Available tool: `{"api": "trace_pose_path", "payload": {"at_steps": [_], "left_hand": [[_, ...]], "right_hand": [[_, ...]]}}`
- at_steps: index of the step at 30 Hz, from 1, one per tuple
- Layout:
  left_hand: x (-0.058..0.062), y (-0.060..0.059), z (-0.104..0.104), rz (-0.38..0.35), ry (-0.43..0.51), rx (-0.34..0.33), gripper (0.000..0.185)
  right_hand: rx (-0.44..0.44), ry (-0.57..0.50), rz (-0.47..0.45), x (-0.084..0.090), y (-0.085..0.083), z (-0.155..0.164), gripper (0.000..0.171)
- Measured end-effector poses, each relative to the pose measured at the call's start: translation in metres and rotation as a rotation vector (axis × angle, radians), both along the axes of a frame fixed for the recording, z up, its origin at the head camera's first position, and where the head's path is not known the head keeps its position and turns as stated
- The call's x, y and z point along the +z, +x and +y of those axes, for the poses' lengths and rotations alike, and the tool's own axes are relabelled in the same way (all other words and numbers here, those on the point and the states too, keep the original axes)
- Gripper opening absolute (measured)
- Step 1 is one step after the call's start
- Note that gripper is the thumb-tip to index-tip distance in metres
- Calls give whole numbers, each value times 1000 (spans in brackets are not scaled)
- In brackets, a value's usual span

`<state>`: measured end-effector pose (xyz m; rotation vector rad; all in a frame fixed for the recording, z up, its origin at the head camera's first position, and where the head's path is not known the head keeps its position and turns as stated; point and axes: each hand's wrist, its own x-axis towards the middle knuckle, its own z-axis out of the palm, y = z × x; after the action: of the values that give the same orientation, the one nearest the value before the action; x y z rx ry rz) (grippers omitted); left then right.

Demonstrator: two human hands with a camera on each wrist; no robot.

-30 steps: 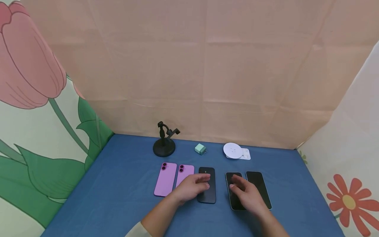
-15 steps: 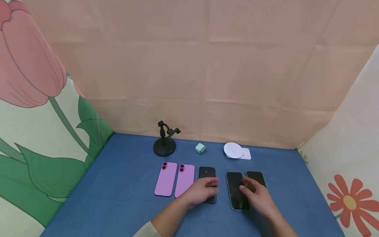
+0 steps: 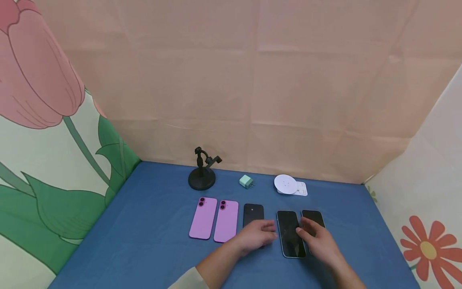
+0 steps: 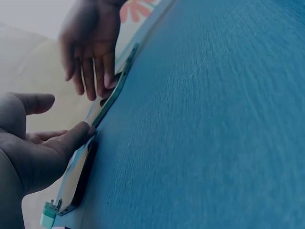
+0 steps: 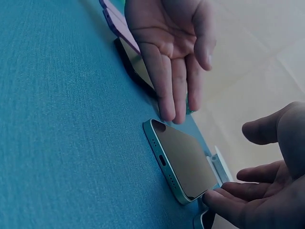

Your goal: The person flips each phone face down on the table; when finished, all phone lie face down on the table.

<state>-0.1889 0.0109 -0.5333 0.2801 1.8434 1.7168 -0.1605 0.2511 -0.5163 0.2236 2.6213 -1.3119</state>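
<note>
A phone with a dark screen and pale green frame (image 3: 290, 235) lies face up between my two hands. My left hand (image 3: 257, 236) hangs over the black phone (image 3: 253, 212), covering its lower part, fingers extended toward the left edge of the green-framed phone. On the other side, my right hand (image 3: 319, 242) has its fingertips right at that phone's right edge. It partly hides a second dark-screened phone (image 3: 313, 216). In the right wrist view the green-framed phone (image 5: 183, 160) shows its charging port, with the left hand's straight fingers (image 5: 164, 90) close to its corner. Neither hand holds anything.
Two purple phones (image 3: 203, 218) lie camera side up to the left. Behind the row stand a black phone stand (image 3: 201, 178), a mint charger plug (image 3: 246, 181) and a white disc (image 3: 285, 184) on a small white card. A beige backdrop rises at the blue table's (image 3: 162, 257) far edge.
Both hands have moved to the right, the left from the second purple phone to over the black phone, the right from over the green-framed phone to its right edge. The phones have stayed in place.
</note>
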Motion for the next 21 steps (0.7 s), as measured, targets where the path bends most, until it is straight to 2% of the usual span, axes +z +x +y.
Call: {"api": "trace_pose_path", "payload": {"at_steps": [13, 21], "left_hand": [[-4, -2, 11, -42, 27, 1, 53], [-4, -1, 13, -81, 84, -17, 57]], "right_hand": [[9, -1, 5, -2, -3, -2, 65], [0, -32, 29, -3, 0, -1, 61]]}}
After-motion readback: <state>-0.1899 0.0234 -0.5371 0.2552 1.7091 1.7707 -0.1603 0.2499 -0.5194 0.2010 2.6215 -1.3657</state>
